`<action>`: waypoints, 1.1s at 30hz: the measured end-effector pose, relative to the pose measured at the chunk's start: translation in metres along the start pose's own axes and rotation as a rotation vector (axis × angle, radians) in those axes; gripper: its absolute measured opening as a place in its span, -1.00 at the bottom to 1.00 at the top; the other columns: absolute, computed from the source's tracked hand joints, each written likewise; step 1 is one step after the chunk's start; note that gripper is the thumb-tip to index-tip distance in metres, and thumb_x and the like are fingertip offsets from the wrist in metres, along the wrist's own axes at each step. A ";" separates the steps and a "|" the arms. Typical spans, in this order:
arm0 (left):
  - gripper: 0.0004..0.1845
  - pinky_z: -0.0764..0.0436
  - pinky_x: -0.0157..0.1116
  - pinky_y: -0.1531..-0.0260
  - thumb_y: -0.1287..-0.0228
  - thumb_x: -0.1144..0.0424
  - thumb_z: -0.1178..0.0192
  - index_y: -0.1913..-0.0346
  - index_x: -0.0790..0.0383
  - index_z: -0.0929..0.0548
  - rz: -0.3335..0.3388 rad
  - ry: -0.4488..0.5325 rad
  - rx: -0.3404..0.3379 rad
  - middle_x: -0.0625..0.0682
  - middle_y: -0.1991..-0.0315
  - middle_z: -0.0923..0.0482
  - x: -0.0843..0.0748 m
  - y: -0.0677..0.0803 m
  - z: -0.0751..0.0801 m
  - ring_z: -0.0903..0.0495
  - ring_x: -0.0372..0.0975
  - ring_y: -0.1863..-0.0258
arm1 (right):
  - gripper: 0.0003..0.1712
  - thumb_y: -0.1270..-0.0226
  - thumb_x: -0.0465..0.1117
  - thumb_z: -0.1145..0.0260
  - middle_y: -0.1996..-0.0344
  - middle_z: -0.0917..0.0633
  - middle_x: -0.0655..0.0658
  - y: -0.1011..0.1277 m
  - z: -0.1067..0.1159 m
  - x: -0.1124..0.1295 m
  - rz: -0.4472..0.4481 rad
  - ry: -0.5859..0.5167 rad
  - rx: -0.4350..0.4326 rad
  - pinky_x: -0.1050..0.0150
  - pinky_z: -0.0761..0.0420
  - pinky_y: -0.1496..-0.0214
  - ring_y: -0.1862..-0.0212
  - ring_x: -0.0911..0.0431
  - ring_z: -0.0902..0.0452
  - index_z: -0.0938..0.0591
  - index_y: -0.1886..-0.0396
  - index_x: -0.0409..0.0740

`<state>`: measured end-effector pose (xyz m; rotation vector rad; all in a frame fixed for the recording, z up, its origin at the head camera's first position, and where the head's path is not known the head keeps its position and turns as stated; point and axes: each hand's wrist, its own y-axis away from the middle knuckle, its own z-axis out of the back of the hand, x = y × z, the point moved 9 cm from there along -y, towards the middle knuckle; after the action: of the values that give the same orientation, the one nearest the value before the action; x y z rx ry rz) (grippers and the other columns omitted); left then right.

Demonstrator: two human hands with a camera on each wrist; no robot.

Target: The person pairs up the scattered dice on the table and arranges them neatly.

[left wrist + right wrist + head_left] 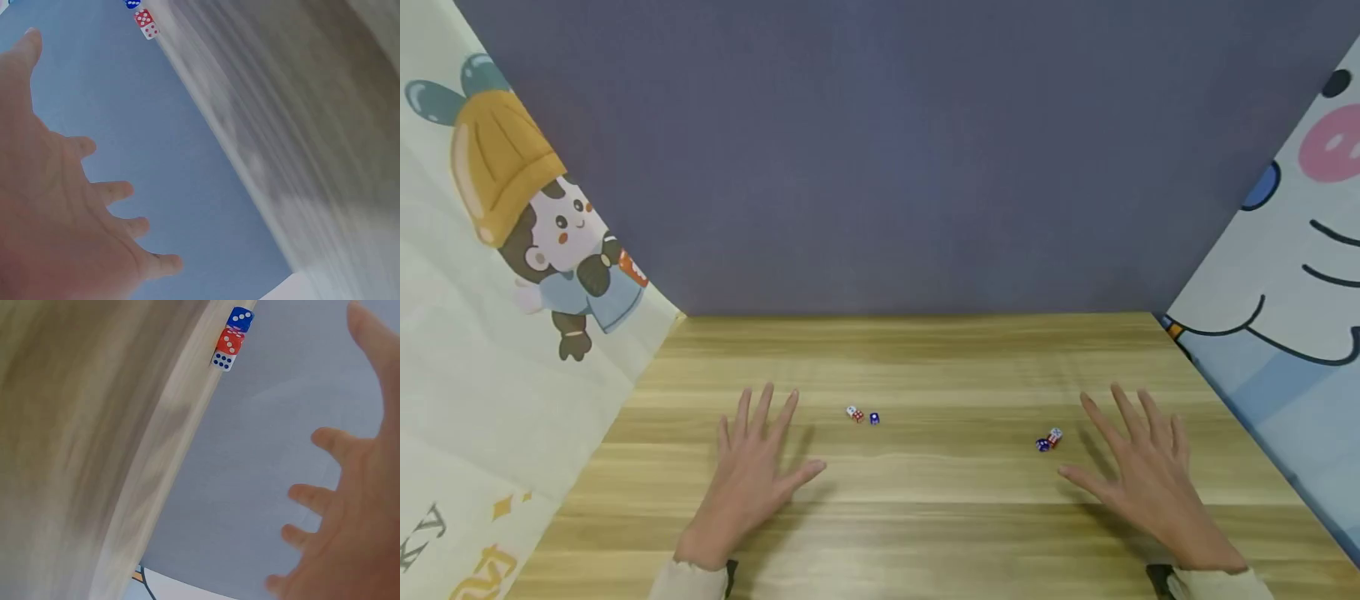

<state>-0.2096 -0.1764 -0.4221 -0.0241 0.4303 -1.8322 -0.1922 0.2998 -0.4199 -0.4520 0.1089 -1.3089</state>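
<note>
So: our left hand (752,475) and right hand (1146,479) lie flat, fingers spread (nothing held); dice (1049,439) untouched on table (925,517).

My left hand (748,483) lies flat, fingers spread, near a small cluster of dice (862,415): a white one touching a red one, a blue one just beside them. My right hand (1146,475) is spread likewise, close to a second tight cluster (1049,440) of blue, red and white dice on the wooden table (940,517).
</note>
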 end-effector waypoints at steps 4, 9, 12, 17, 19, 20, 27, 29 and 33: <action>0.05 0.16 0.43 -0.30 -0.17 -0.50 -0.09 -0.60 -0.04 -0.02 0.008 0.005 0.024 0.15 -0.60 0.29 0.000 0.004 -0.002 0.36 0.16 -0.55 | 0.24 0.01 0.40 -0.44 -0.54 -0.03 -0.34 0.003 -0.004 -0.003 -0.032 -0.012 0.030 -0.50 0.45 -0.33 -0.53 -0.38 0.29 -0.07 -0.60 0.20; 0.05 0.16 0.42 -0.30 -0.19 -0.48 -0.08 -0.60 -0.04 0.00 0.007 0.009 0.019 0.14 -0.61 0.30 -0.001 0.003 0.000 0.34 0.16 -0.55 | 0.27 0.01 0.41 -0.44 -0.55 -0.03 -0.33 0.002 -0.003 -0.003 -0.033 -0.004 0.028 -0.54 0.43 -0.30 -0.54 -0.37 0.33 -0.01 -0.61 0.22; 0.05 0.17 0.42 -0.31 -0.19 -0.47 -0.10 -0.60 -0.03 0.00 0.015 0.015 0.024 0.14 -0.61 0.30 -0.001 0.003 0.001 0.34 0.16 -0.55 | 0.27 0.02 0.40 -0.45 -0.54 -0.03 -0.34 0.002 -0.004 0.000 -0.035 -0.019 0.034 -0.60 0.36 -0.26 -0.53 -0.39 0.31 -0.03 -0.61 0.22; 0.06 0.22 0.40 -0.32 -0.19 -0.47 -0.10 -0.60 -0.04 0.03 0.039 0.021 0.049 0.14 -0.60 0.31 0.002 0.004 -0.002 0.35 0.17 -0.55 | 0.25 0.00 0.39 -0.45 -0.54 -0.04 -0.34 0.003 -0.007 0.005 -0.049 -0.040 0.052 -0.64 0.29 -0.22 -0.52 -0.40 0.30 -0.03 -0.61 0.20; 0.06 0.22 0.41 -0.31 -0.19 -0.48 -0.10 -0.60 -0.04 0.03 0.041 0.022 0.050 0.14 -0.60 0.30 0.003 0.004 -0.003 0.34 0.17 -0.55 | 0.25 0.00 0.38 -0.46 -0.53 -0.07 -0.35 0.003 -0.006 0.005 -0.051 -0.044 0.048 -0.65 0.24 -0.21 -0.52 -0.40 0.28 -0.05 -0.61 0.19; 0.06 0.20 0.42 -0.31 -0.18 -0.48 -0.10 -0.60 -0.04 0.02 0.039 0.024 0.047 0.14 -0.60 0.30 0.003 0.004 -0.004 0.34 0.17 -0.55 | 0.25 0.00 0.38 -0.46 -0.53 -0.07 -0.35 0.003 -0.006 0.006 -0.052 -0.045 0.049 -0.65 0.23 -0.20 -0.52 -0.40 0.29 -0.05 -0.61 0.20; 0.06 0.14 0.44 -0.28 -0.16 -0.50 -0.09 -0.59 -0.02 -0.04 0.020 0.022 0.050 0.15 -0.61 0.25 0.001 -0.005 -0.005 0.30 0.17 -0.55 | 0.25 0.02 0.37 -0.49 -0.48 -0.17 -0.37 -0.004 -0.002 0.016 -0.028 -0.049 0.030 -0.70 0.02 -0.06 -0.47 -0.47 0.14 -0.05 -0.60 0.26; 0.06 0.13 0.44 -0.28 -0.17 -0.50 -0.08 -0.59 -0.02 -0.05 0.017 0.017 0.060 0.16 -0.60 0.24 0.001 -0.006 -0.007 0.30 0.18 -0.55 | 0.24 0.01 0.35 -0.49 -0.45 -0.20 -0.40 -0.006 -0.002 0.020 -0.027 -0.053 0.033 -0.68 -0.04 -0.02 -0.44 -0.49 0.06 -0.06 -0.60 0.25; 0.00 0.05 0.46 -0.26 -0.22 -0.40 -0.16 -0.58 0.02 -0.10 -0.010 0.020 0.042 0.25 -0.58 0.17 -0.002 -0.007 -0.009 0.24 0.24 -0.53 | 0.20 -0.05 0.35 -0.46 -0.38 -0.28 -0.41 -0.008 -0.002 0.026 -0.036 -0.049 0.054 -0.62 -0.15 0.02 -0.31 -0.51 -0.12 -0.05 -0.60 0.24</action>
<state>-0.2180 -0.1702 -0.4279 0.0204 0.4062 -1.8518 -0.1930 0.2729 -0.4139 -0.4416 0.0249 -1.3322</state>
